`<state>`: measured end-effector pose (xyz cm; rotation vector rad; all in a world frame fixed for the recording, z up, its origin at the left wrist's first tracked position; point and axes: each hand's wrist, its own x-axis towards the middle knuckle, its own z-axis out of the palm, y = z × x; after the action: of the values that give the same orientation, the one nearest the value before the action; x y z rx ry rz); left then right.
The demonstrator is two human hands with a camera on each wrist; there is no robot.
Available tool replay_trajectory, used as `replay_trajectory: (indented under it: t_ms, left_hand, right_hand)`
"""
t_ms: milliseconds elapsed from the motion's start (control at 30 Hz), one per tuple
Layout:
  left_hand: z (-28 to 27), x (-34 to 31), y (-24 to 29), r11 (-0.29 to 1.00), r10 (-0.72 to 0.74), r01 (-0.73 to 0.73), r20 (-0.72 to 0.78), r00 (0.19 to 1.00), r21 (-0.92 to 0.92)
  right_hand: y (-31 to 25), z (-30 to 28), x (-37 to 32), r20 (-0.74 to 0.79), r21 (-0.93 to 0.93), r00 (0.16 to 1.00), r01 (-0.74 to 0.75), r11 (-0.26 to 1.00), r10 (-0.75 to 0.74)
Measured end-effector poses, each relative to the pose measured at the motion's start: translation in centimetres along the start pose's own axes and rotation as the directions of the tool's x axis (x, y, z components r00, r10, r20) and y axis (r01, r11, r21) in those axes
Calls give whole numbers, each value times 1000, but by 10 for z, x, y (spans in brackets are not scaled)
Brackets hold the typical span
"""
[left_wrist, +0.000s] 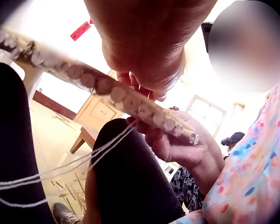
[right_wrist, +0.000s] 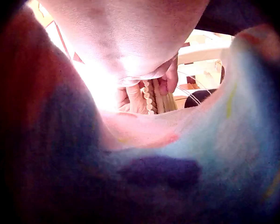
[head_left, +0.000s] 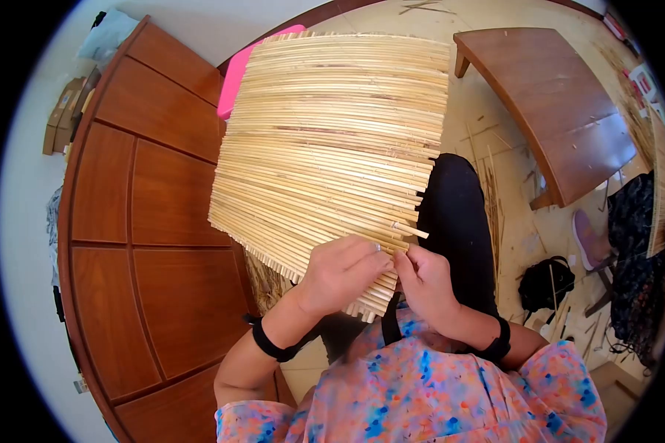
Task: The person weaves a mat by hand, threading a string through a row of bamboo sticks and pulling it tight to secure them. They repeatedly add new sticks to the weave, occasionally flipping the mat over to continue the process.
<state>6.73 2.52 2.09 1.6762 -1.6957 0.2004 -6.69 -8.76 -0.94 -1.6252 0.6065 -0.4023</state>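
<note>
A mat of straw-coloured reed sticks (head_left: pixel 332 140), laid side by side, lies across the person's lap. Over its near part the left hand (head_left: pixel 345 273) bends its fingers down onto the sticks, a ring on one finger. Close beside it, at the mat's near right edge, the right hand (head_left: pixel 427 284) pinches the sticks between thumb and fingers. One stick (head_left: pixel 412 230) juts out past the others just above. From below, the left wrist view shows the round stick ends (left_wrist: pixel 144 111) with the right hand (left_wrist: pixel 196 151) around them. White strings (left_wrist: pixel 105 149) trail from beneath the mat.
A brown wooden cabinet (head_left: pixel 177 214) stands at the left, a pink plastic piece (head_left: pixel 234 85) behind the mat. On the right are a low wooden table (head_left: pixel 547 103), a black bag (head_left: pixel 545 284) and another person's shoe (head_left: pixel 590 240). Loose sticks (head_left: pixel 493 214) litter the floor.
</note>
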Motion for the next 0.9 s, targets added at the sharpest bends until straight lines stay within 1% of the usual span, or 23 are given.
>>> replay_trajectory:
  t_ms: [33,133,233,267,333,367,400,433,467,500,533,567,600,633,667,700,733,767,800,833,867,900]
  left_hand:
    - [2,-2,1,999,-37,37,-4,999,-28]
    - [7,2,5,998,-58,57,48,997,39]
    - [8,10,13,994,-22,17,42,999,108]
    - [0,14,19,996,14,-11,-22,1000,93]
    - [-29,31,25,978,56,-14,-200,978,208]
    - [-38,33,29,963,76,8,-298,952,271]
    - [-43,32,31,979,-204,196,-289,935,-57]
    - [-47,32,32,855,-449,360,-185,874,-373]
    - [-52,33,34,605,-633,492,-4,774,-626]
    - [-61,39,39,428,-737,551,75,671,-717]
    - [-73,48,44,234,-813,577,168,558,-783]
    - [-87,58,43,299,-840,567,71,539,-768]
    - [-113,64,36,460,-790,514,-69,609,-724]
    - [-150,64,17,650,-661,406,-215,719,-642]
    - [-205,71,3,665,-650,321,-310,694,-674]
    - [-304,53,-39,556,-576,142,-257,776,-819]
    - [-364,48,-55,657,-534,46,-421,733,-753]
    - [-402,49,-61,845,-441,52,-640,629,-531]
    - [-417,56,-60,957,-290,184,-798,528,-225]
    - [-424,56,-64,939,-173,344,-848,500,12]
    - [-421,47,-73,875,-145,461,-826,546,151]
    - [-379,53,-68,820,-256,544,-736,627,178]
  right_hand:
    - [1,-1,-2,9,-24,1000,-2,1000,2]
    - [0,-3,0,2,-85,999,41,996,-41]
    - [6,-1,1,-18,-43,1000,2,999,-2]
    - [16,-2,5,-6,-35,1000,-19,999,19]
    - [32,-2,3,16,-13,996,-86,996,87]
    - [32,-2,0,23,11,996,-88,996,88]
    - [24,-4,1,21,34,996,-84,996,83]
    - [18,-5,3,10,61,997,-79,995,79]
    - [15,-9,5,37,22,993,-111,994,111]
    - [17,-9,5,38,26,993,-111,993,110]
    - [21,-8,6,40,29,993,-110,994,109]
    - [25,-8,6,45,28,993,-111,993,110]
    - [30,-7,5,51,11,993,-106,994,105]
    - [34,-7,6,55,-4,994,-99,995,99]
    - [34,-7,8,56,-20,994,-92,996,93]
    - [33,-8,8,61,-17,993,-100,995,101]
    - [32,-8,9,65,-13,992,-108,994,109]
    - [31,-9,8,68,-5,991,-117,993,117]
    - [30,-9,7,75,13,988,-139,990,137]
    - [30,-10,8,82,32,985,-155,987,152]
    - [30,-10,9,89,51,982,-172,984,167]
    - [33,-11,9,91,59,985,-151,987,146]
